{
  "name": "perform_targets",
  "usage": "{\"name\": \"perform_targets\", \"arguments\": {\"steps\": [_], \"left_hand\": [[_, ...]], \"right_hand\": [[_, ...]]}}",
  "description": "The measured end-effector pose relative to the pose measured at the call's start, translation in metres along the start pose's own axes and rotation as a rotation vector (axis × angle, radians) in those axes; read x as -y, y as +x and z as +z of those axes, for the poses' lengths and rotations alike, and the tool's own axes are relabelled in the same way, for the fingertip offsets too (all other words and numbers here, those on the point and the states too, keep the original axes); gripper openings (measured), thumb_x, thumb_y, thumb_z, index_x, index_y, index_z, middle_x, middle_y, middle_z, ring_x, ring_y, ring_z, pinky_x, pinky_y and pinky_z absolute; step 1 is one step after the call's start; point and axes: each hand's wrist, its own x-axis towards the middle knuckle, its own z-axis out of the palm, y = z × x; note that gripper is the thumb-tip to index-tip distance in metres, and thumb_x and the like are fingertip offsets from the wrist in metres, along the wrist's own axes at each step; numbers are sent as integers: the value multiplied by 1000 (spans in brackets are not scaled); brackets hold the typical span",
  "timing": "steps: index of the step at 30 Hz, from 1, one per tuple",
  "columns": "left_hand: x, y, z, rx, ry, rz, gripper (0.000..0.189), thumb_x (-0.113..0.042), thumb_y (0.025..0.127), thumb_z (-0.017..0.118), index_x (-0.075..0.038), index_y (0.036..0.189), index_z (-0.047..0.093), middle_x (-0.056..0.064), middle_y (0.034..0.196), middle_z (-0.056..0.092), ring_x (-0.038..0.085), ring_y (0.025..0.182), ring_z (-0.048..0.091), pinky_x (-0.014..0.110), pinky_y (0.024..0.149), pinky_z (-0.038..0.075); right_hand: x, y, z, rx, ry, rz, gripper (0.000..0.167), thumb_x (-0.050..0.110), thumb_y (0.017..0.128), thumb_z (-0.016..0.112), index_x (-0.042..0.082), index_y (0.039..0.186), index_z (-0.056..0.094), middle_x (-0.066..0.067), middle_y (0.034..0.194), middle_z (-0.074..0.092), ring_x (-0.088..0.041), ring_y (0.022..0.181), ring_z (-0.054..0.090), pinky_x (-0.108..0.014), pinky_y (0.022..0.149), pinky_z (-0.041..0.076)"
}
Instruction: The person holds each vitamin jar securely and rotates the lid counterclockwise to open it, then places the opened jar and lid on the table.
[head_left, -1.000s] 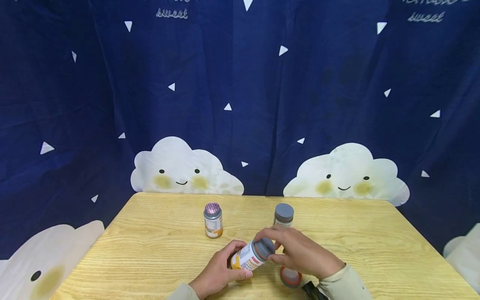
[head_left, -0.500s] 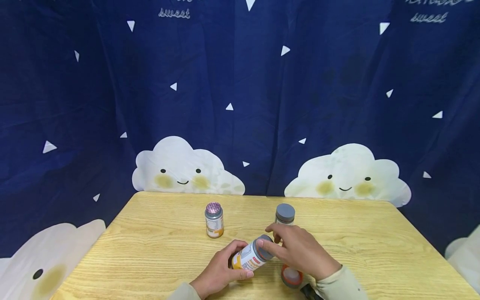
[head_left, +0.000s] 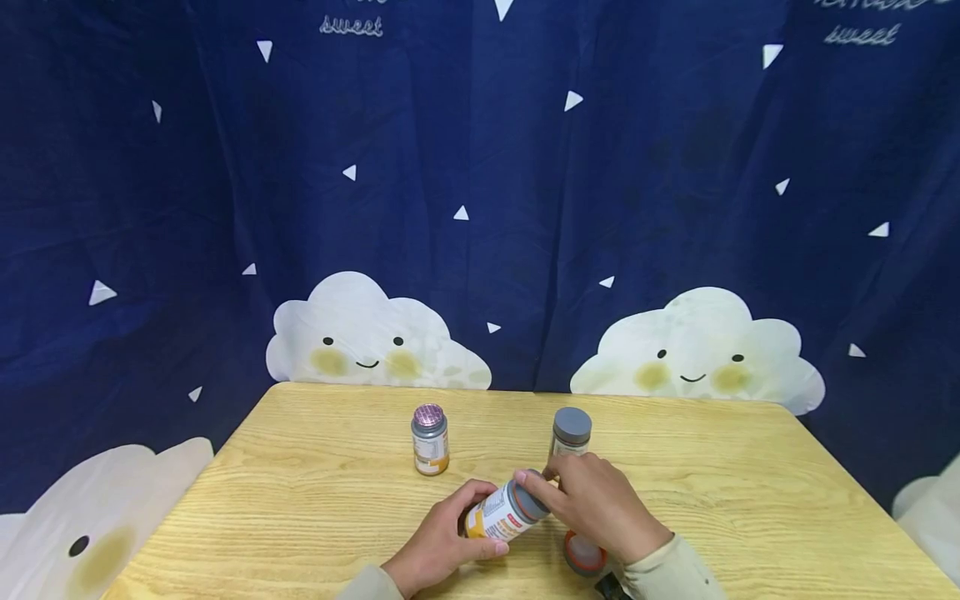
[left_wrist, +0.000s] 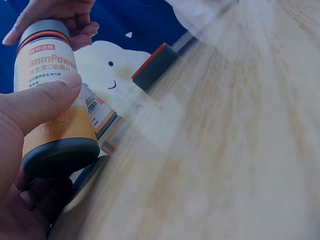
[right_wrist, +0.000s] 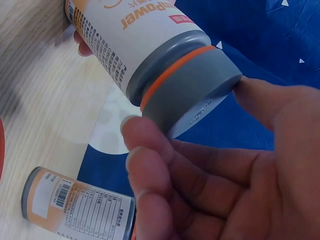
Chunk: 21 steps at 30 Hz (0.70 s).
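On the wooden table, the left hand grips a tilted bottle while the right hand, just beside it, pinches its cap, apparently for turning, which should call for a firm left hold

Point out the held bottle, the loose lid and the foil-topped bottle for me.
Held bottle point(head_left: 504, 512), head view, on its label.
Loose lid point(head_left: 585, 552), head view, on its inner face.
Foil-topped bottle point(head_left: 431, 448), head view, on its label.
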Motion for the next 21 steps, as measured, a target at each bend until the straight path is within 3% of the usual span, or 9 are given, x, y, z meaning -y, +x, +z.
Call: {"name": "perform_targets", "arguments": {"steps": [13, 21], "left_hand": [[3, 0, 0, 7, 3, 4, 54, -30, 84, 76, -23, 130, 49, -4, 120, 61, 13, 100, 60, 27, 86, 48], [3, 0, 0, 7, 9, 6, 54, -30, 83, 76, -25, 130, 49, -5, 120, 61, 14, 99, 60, 27, 85, 48]], "right_hand": [[-2, 1, -1, 26, 25, -88, 48, 57, 90, 57, 23, 57, 57, 17, 47, 38, -1, 45, 34, -22, 42, 32], [-3, 0, -5, 88, 74, -129, 43, 55, 91, 56, 21, 66, 60, 15, 49, 35, 0, 44, 31, -21, 41, 30]]}}
